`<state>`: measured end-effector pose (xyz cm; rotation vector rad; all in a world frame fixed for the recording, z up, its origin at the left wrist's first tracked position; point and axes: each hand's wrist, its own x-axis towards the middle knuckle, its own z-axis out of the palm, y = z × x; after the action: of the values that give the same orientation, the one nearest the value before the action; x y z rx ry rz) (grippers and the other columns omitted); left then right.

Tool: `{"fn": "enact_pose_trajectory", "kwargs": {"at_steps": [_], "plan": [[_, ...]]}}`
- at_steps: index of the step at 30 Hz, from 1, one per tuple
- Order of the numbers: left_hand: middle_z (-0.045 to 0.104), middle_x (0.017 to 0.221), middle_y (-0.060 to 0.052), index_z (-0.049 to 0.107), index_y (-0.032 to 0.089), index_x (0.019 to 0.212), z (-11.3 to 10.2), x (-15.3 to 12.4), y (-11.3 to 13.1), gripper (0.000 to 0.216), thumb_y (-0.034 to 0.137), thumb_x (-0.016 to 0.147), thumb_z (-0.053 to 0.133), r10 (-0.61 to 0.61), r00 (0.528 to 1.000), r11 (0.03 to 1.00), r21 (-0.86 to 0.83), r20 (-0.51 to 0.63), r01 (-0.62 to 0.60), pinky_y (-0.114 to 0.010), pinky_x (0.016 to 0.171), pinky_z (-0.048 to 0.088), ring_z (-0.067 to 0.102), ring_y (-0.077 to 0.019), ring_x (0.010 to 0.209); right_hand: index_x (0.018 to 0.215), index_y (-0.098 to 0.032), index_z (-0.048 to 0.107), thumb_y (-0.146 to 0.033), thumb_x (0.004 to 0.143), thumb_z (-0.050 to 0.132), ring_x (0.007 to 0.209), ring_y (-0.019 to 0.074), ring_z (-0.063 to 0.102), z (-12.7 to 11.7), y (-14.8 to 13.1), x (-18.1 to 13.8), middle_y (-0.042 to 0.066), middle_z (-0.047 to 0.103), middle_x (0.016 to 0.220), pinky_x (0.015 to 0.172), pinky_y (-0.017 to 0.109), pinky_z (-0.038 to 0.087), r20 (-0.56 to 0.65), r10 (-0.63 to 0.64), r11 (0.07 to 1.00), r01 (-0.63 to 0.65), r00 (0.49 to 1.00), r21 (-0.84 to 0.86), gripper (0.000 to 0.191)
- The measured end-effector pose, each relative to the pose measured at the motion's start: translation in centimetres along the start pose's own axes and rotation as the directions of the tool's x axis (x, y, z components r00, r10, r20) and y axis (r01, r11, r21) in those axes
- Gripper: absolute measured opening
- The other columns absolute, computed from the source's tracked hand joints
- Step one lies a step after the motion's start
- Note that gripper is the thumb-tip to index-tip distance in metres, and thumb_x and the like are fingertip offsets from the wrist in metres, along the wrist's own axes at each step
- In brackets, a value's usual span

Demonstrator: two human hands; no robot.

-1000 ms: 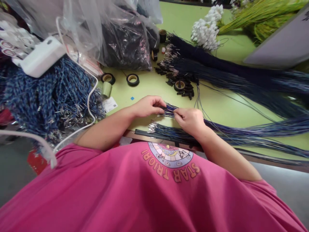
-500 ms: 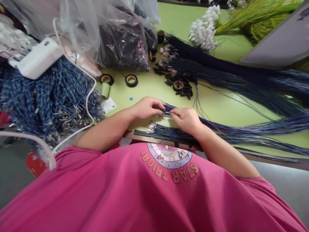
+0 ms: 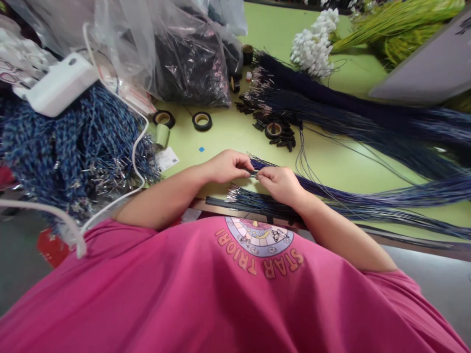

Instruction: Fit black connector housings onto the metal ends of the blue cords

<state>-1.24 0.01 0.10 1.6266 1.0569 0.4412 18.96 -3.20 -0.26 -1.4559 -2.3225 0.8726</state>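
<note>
Thumb and forefinger of my left hand [image 3: 232, 165] are pinched together at the end of a thin dark wire. My right hand [image 3: 281, 183] pinches the same wire just to the right, the fingertips of both hands almost meeting. Whether a small sleeve sits on the wire end is too small to tell. Behind my hands a bundle of blue-purple wires [image 3: 331, 192] runs off to the right. A second bundle with silvery tips [image 3: 232, 194] lies nearer the table's front edge, just below my fingers.
Black tape rolls [image 3: 202, 121] and a pile of short black sleeves [image 3: 283, 139] lie beyond my hands. A thick bundle of dark wires [image 3: 312, 95] stretches right. Plastic bags [image 3: 191, 63], a white device [image 3: 62, 86] and blue braided cords [image 3: 81, 142] crowd the left.
My right hand has shifted slightly left, and my left hand slightly right and down. A dark wire now shows between the fingertips, in front of the bundle.
</note>
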Motion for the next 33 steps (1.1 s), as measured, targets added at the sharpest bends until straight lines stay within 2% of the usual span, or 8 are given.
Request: {"fn": "enact_pose_trajectory", "kwargs": {"at_steps": [5, 8, 11, 14, 16, 26, 31, 33], "plan": [[0.07, 0.077, -0.002, 0.071, 0.012, 0.083, 0.1, 0.0, 0.3, 0.014, 0.015, 0.069, 0.071, -0.039, 0.999, 0.998, -0.058, 0.012, 0.039, -0.027, 0.071, 0.048, 0.059, -0.0102, 0.068, 0.084, -0.019, 0.074, -0.027, 0.09, 0.049, 0.07, 0.0142, 0.06, -0.4, 0.3, 0.2, 0.003, 0.071, 0.075, 0.068, 0.028, 0.04, 0.025, -0.024, 1.0, 0.025, 0.999, -0.016, 0.026], [0.071, 0.08, -0.003, 0.07, 0.013, 0.086, -0.5, 0.0, 0.2, 0.015, 0.017, 0.071, 0.071, -0.063, 0.997, 0.993, -0.1, -0.036, 0.059, -0.028, 0.072, 0.049, 0.06, -0.0107, 0.069, 0.094, -0.018, 0.075, -0.033, 0.094, 0.047, 0.08, 0.0163, 0.063, -1.4, 1.5, 0.6, 0.005, 0.073, 0.087, 0.074, 0.029, 0.044, -0.093, -0.03, 1.0, 0.031, 0.995, 0.002, 0.032], [0.072, 0.082, -0.004, 0.07, 0.015, 0.085, -1.4, 0.0, -0.3, 0.016, 0.021, 0.071, 0.074, -0.061, 0.998, 0.997, -0.042, -0.019, 0.06, -0.029, 0.076, 0.049, 0.061, -0.0121, 0.073, 0.104, -0.017, 0.074, -0.03, 0.094, 0.046, 0.096, 0.023, 0.062, -2.1, 2.8, 1.1, 0.012, 0.071, 0.105, 0.081, 0.034, 0.045, -0.195, -0.045, 0.969, -0.005, 0.98, -0.248, 0.032], [0.073, 0.083, -0.004, 0.072, 0.016, 0.084, -2.1, 0.0, -0.6, 0.016, 0.022, 0.07, 0.074, -0.055, 0.998, 0.998, 0.014, 0.01, 0.055, -0.029, 0.077, 0.049, 0.063, -0.0135, 0.074, 0.098, -0.017, 0.074, -0.023, 0.089, 0.049, 0.092, 0.0245, 0.062, -2.0, 3.3, 1.5, 0.013, 0.071, 0.1, 0.077, 0.034, 0.045, -0.085, -0.001, 0.929, -0.031, 0.996, -0.369, 0.027], [0.073, 0.083, -0.005, 0.072, 0.016, 0.083, -2.2, 0.0, -0.6, 0.015, 0.021, 0.069, 0.074, -0.058, 0.998, 0.998, 0.016, 0.021, 0.057, -0.029, 0.076, 0.049, 0.063, -0.0139, 0.074, 0.09, -0.018, 0.073, -0.021, 0.088, 0.048, 0.087, 0.0228, 0.062, -1.9, 3.3, 1.6, 0.01, 0.072, 0.094, 0.074, 0.033, 0.044, -0.057, 0.011, 0.943, -0.029, 0.998, -0.332, 0.025], [0.07, 0.079, -0.002, 0.067, 0.014, 0.083, -1.8, -0.4, 0.4, 0.019, 0.02, 0.067, 0.076, -0.076, 0.992, 0.987, -0.132, 0.102, 0.089, -0.028, 0.074, 0.048, 0.062, -0.0114, 0.071, 0.08, -0.019, 0.069, -0.019, 0.075, 0.054, 0.07, 0.0176, 0.058, -2.5, 2.8, 0.7, 0.004, 0.069, 0.076, 0.066, 0.03, 0.041, -0.289, 0.033, 0.991, -0.068, 0.957, -0.113, 0.016], [0.069, 0.078, -0.001, 0.064, 0.014, 0.084, -1.2, -0.4, 0.9, 0.021, 0.015, 0.066, 0.075, -0.089, 0.994, 0.958, -0.268, 0.066, 0.103, -0.022, 0.063, 0.044, 0.06, -0.0092, 0.068, 0.108, -0.018, 0.069, -0.028, 0.083, 0.057, 0.074, 0.0171, 0.061, -1.9, 1.6, 0.4, 0.004, 0.071, 0.082, 0.071, 0.029, 0.044, -0.22, -0.135, 0.99, 0.122, 0.966, -0.069, 0.029], [0.069, 0.078, -0.002, 0.064, 0.013, 0.087, -1.1, -0.3, 0.8, 0.024, 0.016, 0.066, 0.075, -0.092, 0.994, 0.955, -0.276, 0.065, 0.107, -0.021, 0.056, 0.039, 0.057, -0.008, 0.064, 0.105, -0.019, 0.07, -0.031, 0.089, 0.052, 0.082, 0.0181, 0.064, -1.7, 1.3, 0.3, 0.006, 0.073, 0.089, 0.075, 0.029, 0.045, -0.205, -0.189, 0.982, 0.18, 0.96, -0.062, 0.026]]}}
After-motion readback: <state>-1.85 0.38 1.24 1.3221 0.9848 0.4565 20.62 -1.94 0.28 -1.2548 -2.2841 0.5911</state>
